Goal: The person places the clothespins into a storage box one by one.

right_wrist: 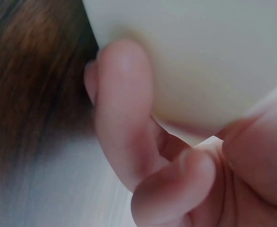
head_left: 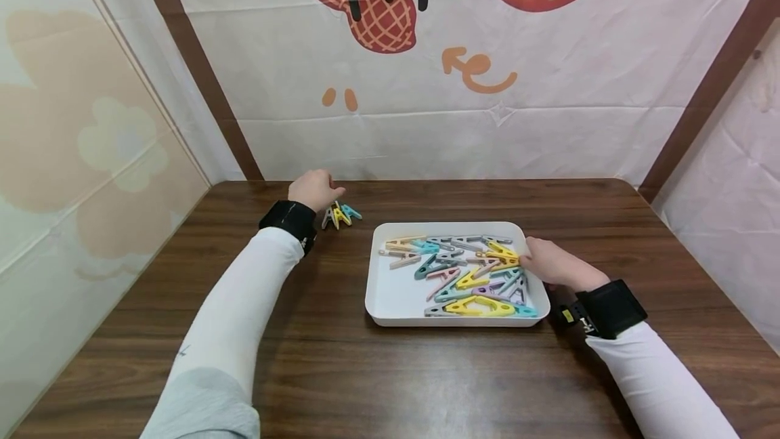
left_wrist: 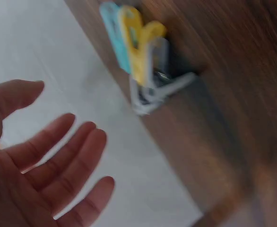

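Near the table's far left, my left hand [head_left: 313, 190] is just above a small group of clothespins [head_left: 338, 214]. In the left wrist view its fingers [left_wrist: 89, 158] are spread and loosely bent, apart from a grey clothespin [left_wrist: 150, 90], a yellow clothespin [left_wrist: 134, 45] and a teal clothespin [left_wrist: 114, 35]. At the right side of a white tray [head_left: 399, 298], my right hand [head_left: 557, 263] grips the rim. Up close, its fingers [right_wrist: 124, 94] lie against the tray's outer wall [right_wrist: 195, 56]. Inside the tray lie many pastel clothespins [head_left: 472, 280], mostly towards its middle and right.
A brown wood-grain table [head_left: 457, 378] carries the tray and the clothespins. Behind its far edge hangs a white printed cloth [head_left: 426, 141], with a pale flower-print panel [head_left: 91, 120] on the left and another cloth on the right.
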The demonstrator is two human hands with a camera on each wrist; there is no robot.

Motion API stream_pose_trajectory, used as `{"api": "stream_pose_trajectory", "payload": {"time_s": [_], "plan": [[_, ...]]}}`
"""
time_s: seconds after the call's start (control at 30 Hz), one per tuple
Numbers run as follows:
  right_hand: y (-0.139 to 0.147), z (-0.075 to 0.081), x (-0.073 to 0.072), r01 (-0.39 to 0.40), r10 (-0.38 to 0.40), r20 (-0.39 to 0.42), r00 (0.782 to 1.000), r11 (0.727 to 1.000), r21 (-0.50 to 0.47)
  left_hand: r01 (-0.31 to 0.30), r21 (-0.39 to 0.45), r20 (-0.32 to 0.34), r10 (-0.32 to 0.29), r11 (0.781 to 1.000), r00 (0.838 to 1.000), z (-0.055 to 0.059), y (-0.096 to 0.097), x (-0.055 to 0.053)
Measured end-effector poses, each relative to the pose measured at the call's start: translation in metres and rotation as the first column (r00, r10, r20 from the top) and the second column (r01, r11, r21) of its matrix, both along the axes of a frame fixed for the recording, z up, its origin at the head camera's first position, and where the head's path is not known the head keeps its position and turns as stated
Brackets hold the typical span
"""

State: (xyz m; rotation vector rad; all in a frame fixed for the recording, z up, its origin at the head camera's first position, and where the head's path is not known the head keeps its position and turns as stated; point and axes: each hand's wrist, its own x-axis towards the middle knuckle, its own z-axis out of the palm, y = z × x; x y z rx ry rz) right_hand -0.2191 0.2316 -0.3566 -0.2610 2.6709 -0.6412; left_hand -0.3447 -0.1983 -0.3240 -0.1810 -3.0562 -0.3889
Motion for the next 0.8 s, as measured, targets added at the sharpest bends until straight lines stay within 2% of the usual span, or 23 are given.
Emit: {"api": "stream_pose_trajectory", "payload": {"time_s": [0.1,0.2,0.3,0.43,0.53,0.8], "plan": [[-0.001,-0.001,0.000,0.005,-0.005,0.005,1.000,1.000,0.002,-0.089,0.031,0.056,0.087,0.996,0.995,-0.010,-0.009,-0.011],[-0.003,-0.002,-0.001,0.010,-0.010,0.007,1.000,1.000,0.000,-0.161,0.058,0.109,0.154,0.985,0.982,-0.013,-0.010,-0.012],[-0.004,-0.003,-0.001,0.013,-0.013,0.007,1.000,1.000,-0.002,-0.216,0.064,0.143,0.205,0.974,0.968,-0.022,-0.010,-0.018],[-0.004,-0.002,-0.003,0.016,-0.017,0.006,1.000,1.000,0.004,-0.261,0.046,0.177,0.249,0.964,0.952,-0.035,-0.008,-0.026],[-0.003,-0.002,-0.003,0.017,-0.017,0.004,1.000,1.000,0.006,-0.284,0.022,0.191,0.275,0.959,0.942,-0.035,-0.002,-0.023],[-0.002,-0.002,-0.002,0.022,-0.022,0.000,1.000,1.000,0.008,-0.295,-0.013,0.163,0.293,0.956,0.942,-0.039,0.006,-0.026]]}}
